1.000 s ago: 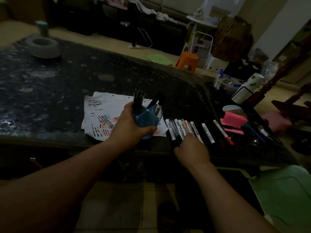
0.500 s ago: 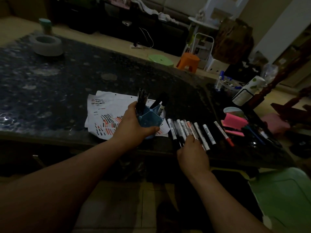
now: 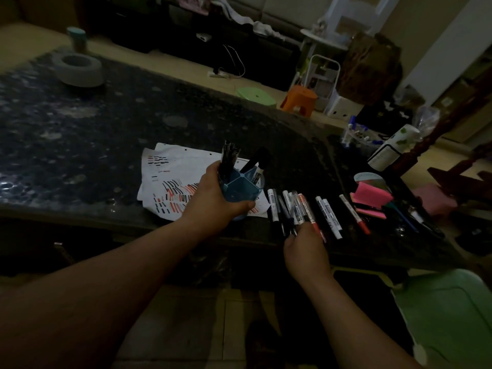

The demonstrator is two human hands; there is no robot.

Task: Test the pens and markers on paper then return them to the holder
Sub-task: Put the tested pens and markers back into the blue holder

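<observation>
Head view only. Dim room; dark speckled glossy table (image 3: 87, 145) filled the upper left & middle.

Left hand (image 3: 213, 201) was wrapped round the blue plastic multi-compartment pen holder (image 3: 241, 191), thumb across its near wall, fingers curled behind. Holder stood upright on the near edge of the white loose-leaf paper sheets (image 3: 173, 179), which carried rows of short black & red test strokes. A bunch of dark pens (image 3: 229, 155) stuck up from its 11 o'clock compartment; two black-capped white-barrel markers (image 3: 257, 163) leaned toward 1 o'clock from the far-right compartment.

Right hand (image 3: 306, 251) sat at the table's near edge, at 4 o'clock from the holder. Fingers were pinched on the near ends of several white-barrel pens & markers (image 3: 294, 209), gathered into a fan pointing to 12; exact count couldn't be told. Just at 3 o'clock of that bunch, two white markers (image 3: 328, 214) lay on the table, apart from the hand, then a thin red-tipped white pen (image 3: 354, 213) further out.

At 3 o'clock of those: pink sticky-note pad (image 3: 372, 195). Grey tape roll (image 3: 77, 69) sat well apart, far left corner.
</observation>
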